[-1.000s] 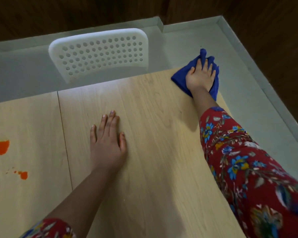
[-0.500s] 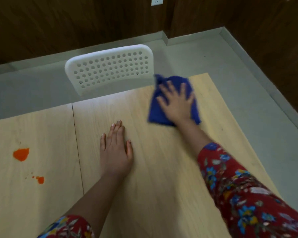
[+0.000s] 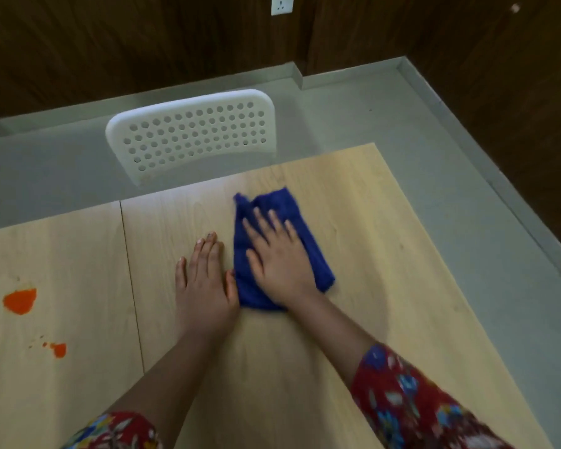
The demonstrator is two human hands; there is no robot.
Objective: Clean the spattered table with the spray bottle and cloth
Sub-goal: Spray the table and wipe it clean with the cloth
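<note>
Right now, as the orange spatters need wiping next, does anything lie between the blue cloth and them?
Yes: the left hand lies flat on the pale wooden table, right beside the blue cloth, between it and the orange spatters.

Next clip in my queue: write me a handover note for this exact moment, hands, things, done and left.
Left hand: flat on the table, holding nothing.
Right hand: fingers straight, pressing the blue cloth onto the table beside the left hand.
Spray bottle: not in view.
Done: the right panel shows no spatter.
Left: a large orange spatter and a small orange spot on the left panel, unwiped.
</note>
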